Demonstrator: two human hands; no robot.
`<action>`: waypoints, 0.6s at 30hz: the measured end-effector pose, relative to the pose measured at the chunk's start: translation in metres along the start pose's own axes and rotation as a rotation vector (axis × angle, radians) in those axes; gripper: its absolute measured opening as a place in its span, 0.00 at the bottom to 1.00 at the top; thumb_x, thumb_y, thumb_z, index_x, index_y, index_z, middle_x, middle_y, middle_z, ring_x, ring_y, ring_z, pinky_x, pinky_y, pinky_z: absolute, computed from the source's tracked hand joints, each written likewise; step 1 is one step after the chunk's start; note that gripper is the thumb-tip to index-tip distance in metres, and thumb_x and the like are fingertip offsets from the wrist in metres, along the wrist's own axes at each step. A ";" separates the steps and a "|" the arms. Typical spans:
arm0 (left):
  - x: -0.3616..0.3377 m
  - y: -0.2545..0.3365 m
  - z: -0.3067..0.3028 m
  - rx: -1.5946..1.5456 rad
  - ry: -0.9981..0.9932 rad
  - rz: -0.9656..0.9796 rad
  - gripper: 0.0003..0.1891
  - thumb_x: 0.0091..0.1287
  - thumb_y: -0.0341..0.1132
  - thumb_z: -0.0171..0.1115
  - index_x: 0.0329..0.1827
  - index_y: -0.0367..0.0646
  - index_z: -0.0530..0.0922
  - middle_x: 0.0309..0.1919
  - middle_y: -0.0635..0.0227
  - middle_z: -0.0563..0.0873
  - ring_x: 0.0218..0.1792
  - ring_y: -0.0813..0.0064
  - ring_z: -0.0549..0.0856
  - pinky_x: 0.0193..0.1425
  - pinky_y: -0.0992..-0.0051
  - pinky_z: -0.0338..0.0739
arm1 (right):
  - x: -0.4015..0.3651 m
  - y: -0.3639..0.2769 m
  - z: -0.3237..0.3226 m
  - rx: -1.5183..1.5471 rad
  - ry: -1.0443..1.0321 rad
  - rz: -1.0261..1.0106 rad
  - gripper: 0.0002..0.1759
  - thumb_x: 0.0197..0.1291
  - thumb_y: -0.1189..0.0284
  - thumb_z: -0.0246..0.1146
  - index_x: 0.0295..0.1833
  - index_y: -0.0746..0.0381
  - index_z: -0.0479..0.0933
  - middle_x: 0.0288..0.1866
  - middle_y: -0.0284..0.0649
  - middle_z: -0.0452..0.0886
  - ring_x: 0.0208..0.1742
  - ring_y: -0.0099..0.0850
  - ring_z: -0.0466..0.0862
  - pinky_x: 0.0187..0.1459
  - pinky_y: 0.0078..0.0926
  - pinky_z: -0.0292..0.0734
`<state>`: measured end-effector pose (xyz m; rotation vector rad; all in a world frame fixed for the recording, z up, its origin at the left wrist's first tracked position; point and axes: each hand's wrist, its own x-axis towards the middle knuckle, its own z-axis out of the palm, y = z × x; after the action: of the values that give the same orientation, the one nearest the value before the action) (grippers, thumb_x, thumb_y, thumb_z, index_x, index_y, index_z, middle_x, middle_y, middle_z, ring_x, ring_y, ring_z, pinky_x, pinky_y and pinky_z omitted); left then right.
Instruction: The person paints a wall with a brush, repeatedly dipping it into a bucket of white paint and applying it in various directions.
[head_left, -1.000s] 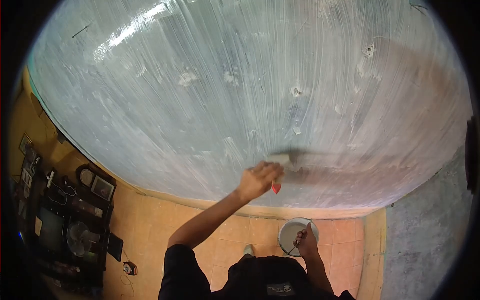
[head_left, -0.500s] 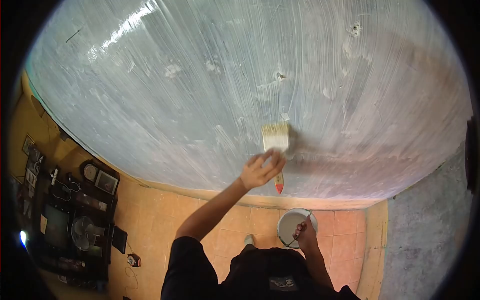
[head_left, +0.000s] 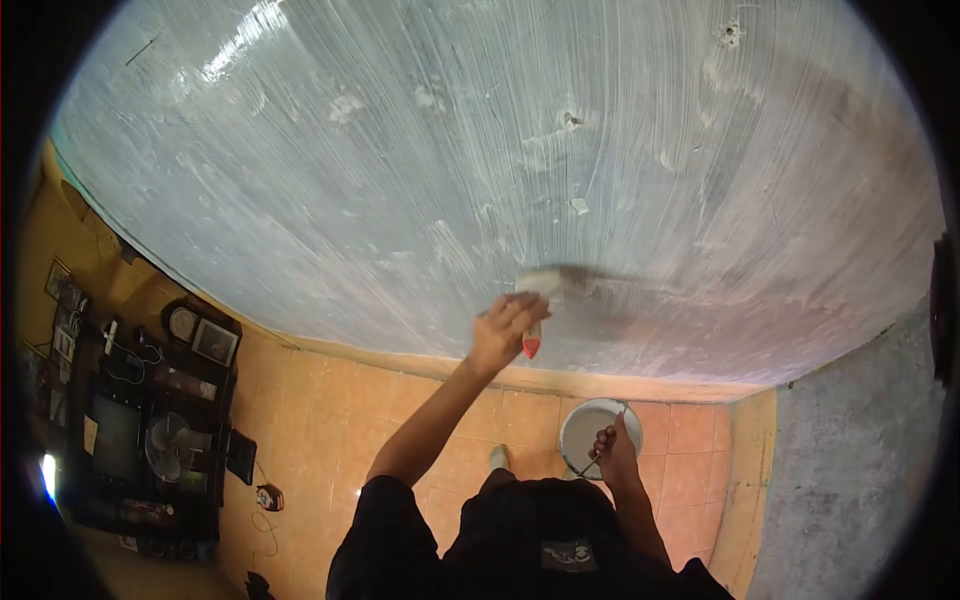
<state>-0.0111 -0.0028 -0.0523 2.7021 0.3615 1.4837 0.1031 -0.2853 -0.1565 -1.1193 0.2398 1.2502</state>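
The left hand (head_left: pixel 503 332) is closed around a paintbrush (head_left: pixel 541 284), fingers wrapped high on the handle, probably so the bristles press flat on the wall (head_left: pixel 400 150). The brush sits low on the wall, near its bottom edge. Its long axis runs roughly up and down, blurred bristles pointing up and red handle tip toward the floor. The right hand (head_left: pixel 614 458) grips the wire handle of a paint pail (head_left: pixel 583 432), held low and apparently within the brush's reach.
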 end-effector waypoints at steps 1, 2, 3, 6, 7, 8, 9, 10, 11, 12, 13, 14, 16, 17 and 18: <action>0.016 0.002 -0.012 -0.001 -0.003 -0.004 0.21 0.50 0.30 0.75 0.50 0.53 0.85 0.50 0.74 0.88 0.48 0.70 0.87 0.39 0.74 0.86 | 0.000 0.001 0.001 0.002 -0.006 -0.004 0.22 0.76 0.46 0.52 0.33 0.49 0.65 0.25 0.27 0.66 0.26 0.22 0.66 0.35 0.27 0.66; 0.030 0.003 -0.022 0.063 0.107 0.038 0.21 0.50 0.30 0.76 0.49 0.53 0.86 0.49 0.73 0.88 0.48 0.69 0.87 0.39 0.74 0.86 | 0.000 0.002 0.002 0.004 -0.012 -0.008 0.23 0.76 0.46 0.52 0.33 0.49 0.65 0.25 0.27 0.66 0.26 0.22 0.66 0.35 0.27 0.66; 0.036 0.004 -0.027 0.126 0.218 0.081 0.20 0.49 0.30 0.76 0.48 0.53 0.87 0.49 0.72 0.88 0.48 0.68 0.87 0.39 0.74 0.86 | 0.000 0.004 0.003 0.003 -0.008 -0.006 0.23 0.76 0.46 0.52 0.33 0.49 0.65 0.25 0.27 0.66 0.26 0.22 0.66 0.35 0.27 0.66; 0.038 0.005 -0.030 0.185 0.324 0.154 0.18 0.49 0.27 0.76 0.45 0.49 0.89 0.49 0.68 0.88 0.49 0.63 0.87 0.45 0.72 0.87 | 0.003 0.008 0.006 0.007 -0.008 -0.014 0.23 0.76 0.45 0.52 0.33 0.49 0.65 0.25 0.27 0.66 0.26 0.22 0.67 0.35 0.27 0.66; 0.034 0.003 -0.026 0.159 0.296 0.155 0.19 0.49 0.27 0.75 0.47 0.51 0.89 0.51 0.69 0.87 0.51 0.62 0.86 0.46 0.72 0.87 | 0.003 0.008 0.006 0.000 -0.017 -0.013 0.24 0.75 0.44 0.52 0.34 0.50 0.65 0.26 0.27 0.65 0.27 0.23 0.66 0.36 0.28 0.67; 0.025 0.001 -0.018 0.157 0.300 0.156 0.19 0.49 0.27 0.75 0.47 0.51 0.89 0.51 0.69 0.87 0.51 0.62 0.86 0.46 0.72 0.87 | 0.004 0.009 0.007 -0.008 -0.028 -0.012 0.25 0.75 0.42 0.51 0.34 0.50 0.65 0.26 0.27 0.64 0.27 0.23 0.66 0.37 0.30 0.67; 0.010 -0.003 -0.007 0.163 0.218 0.173 0.20 0.50 0.27 0.75 0.48 0.52 0.89 0.53 0.69 0.86 0.52 0.62 0.86 0.46 0.72 0.87 | 0.005 0.009 0.008 -0.009 -0.028 -0.016 0.25 0.75 0.42 0.51 0.34 0.50 0.65 0.26 0.27 0.64 0.27 0.23 0.66 0.37 0.30 0.67; -0.008 -0.006 0.005 0.170 0.135 0.188 0.21 0.50 0.27 0.74 0.49 0.53 0.89 0.55 0.70 0.86 0.54 0.62 0.86 0.46 0.72 0.87 | 0.005 0.010 0.008 -0.004 -0.031 -0.011 0.25 0.75 0.42 0.51 0.34 0.50 0.65 0.26 0.28 0.64 0.27 0.23 0.65 0.37 0.30 0.67; -0.029 -0.011 0.017 0.183 0.066 0.200 0.22 0.51 0.28 0.72 0.51 0.55 0.89 0.59 0.71 0.84 0.55 0.63 0.85 0.46 0.73 0.87 | 0.005 0.010 0.009 0.002 -0.035 -0.005 0.25 0.75 0.42 0.51 0.34 0.50 0.65 0.26 0.28 0.64 0.27 0.23 0.65 0.37 0.30 0.67; -0.049 -0.012 0.028 0.186 0.007 0.206 0.23 0.52 0.30 0.70 0.54 0.55 0.87 0.59 0.72 0.83 0.55 0.65 0.85 0.46 0.74 0.86 | 0.004 0.011 0.011 0.000 -0.035 -0.007 0.25 0.75 0.42 0.51 0.34 0.50 0.65 0.26 0.28 0.64 0.27 0.23 0.65 0.37 0.30 0.67; -0.069 -0.012 0.039 0.161 -0.059 0.189 0.23 0.53 0.30 0.70 0.55 0.55 0.86 0.58 0.72 0.84 0.55 0.66 0.86 0.46 0.74 0.86 | 0.004 0.011 0.013 0.008 -0.028 0.001 0.24 0.76 0.44 0.52 0.34 0.50 0.65 0.26 0.27 0.65 0.27 0.23 0.66 0.36 0.28 0.67; -0.086 -0.009 0.047 0.135 -0.125 0.172 0.23 0.53 0.31 0.70 0.55 0.55 0.86 0.57 0.72 0.84 0.54 0.67 0.86 0.46 0.74 0.86 | 0.003 0.010 0.014 0.015 -0.020 0.010 0.23 0.76 0.46 0.52 0.34 0.50 0.65 0.25 0.27 0.65 0.26 0.22 0.67 0.35 0.27 0.66; -0.112 0.001 0.053 0.078 -0.149 0.160 0.23 0.55 0.32 0.68 0.56 0.54 0.85 0.58 0.71 0.84 0.56 0.66 0.85 0.46 0.73 0.86 | 0.003 0.010 0.014 0.022 -0.026 0.011 0.23 0.76 0.46 0.52 0.34 0.50 0.65 0.25 0.27 0.65 0.26 0.23 0.66 0.34 0.27 0.66; -0.123 0.005 0.054 0.022 -0.174 0.149 0.23 0.56 0.32 0.66 0.58 0.53 0.85 0.60 0.70 0.83 0.58 0.66 0.84 0.46 0.72 0.86 | 0.003 0.010 0.014 0.030 -0.034 0.012 0.23 0.76 0.46 0.52 0.34 0.51 0.65 0.25 0.27 0.65 0.26 0.23 0.66 0.34 0.27 0.66; -0.131 0.012 0.051 0.019 -0.178 0.148 0.23 0.56 0.32 0.66 0.58 0.53 0.85 0.60 0.70 0.83 0.58 0.66 0.84 0.46 0.72 0.86 | 0.003 0.010 0.014 0.033 -0.031 0.015 0.23 0.76 0.46 0.52 0.34 0.51 0.65 0.25 0.27 0.65 0.26 0.23 0.66 0.34 0.27 0.66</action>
<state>-0.0337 -0.0392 -0.1863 2.9044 0.1717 1.2607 0.0900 -0.2734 -0.1572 -1.0714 0.2454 1.2720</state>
